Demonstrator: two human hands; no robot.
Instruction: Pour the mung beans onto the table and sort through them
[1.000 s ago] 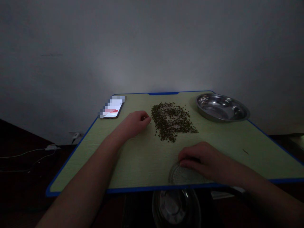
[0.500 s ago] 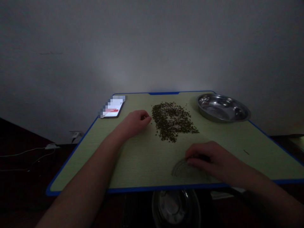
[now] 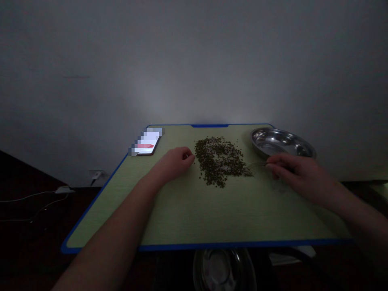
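Observation:
A flat patch of small greenish-brown grains (image 3: 209, 165) is spread over the middle of the light green table (image 3: 182, 218). Beside its left edge rests my left hand (image 3: 177, 161), fingers curled together; whatever they hold, if anything, is hidden. My right hand (image 3: 295, 173) pinches a clear, curved plastic piece, apparently a protractor (image 3: 257, 164), between thumb and fingers. The see-through piece reaches left to the grains' right edge, and its outline is faint. Just behind my right hand stands a shiny metal basin (image 3: 273, 139), partly covered by the hand.
A phone (image 3: 147, 141) with a lit screen lies at the table's back left. Below the front edge, a second metal bowl (image 3: 218, 268) shows. A wall (image 3: 194, 64) rises behind the table. White cables (image 3: 30, 199) and a plug (image 3: 97, 175) are at the left.
My right hand has moved from the table's front, right and away from me, carrying the clear protractor to the grains' right side. My left hand stays put. The view has tilted slightly.

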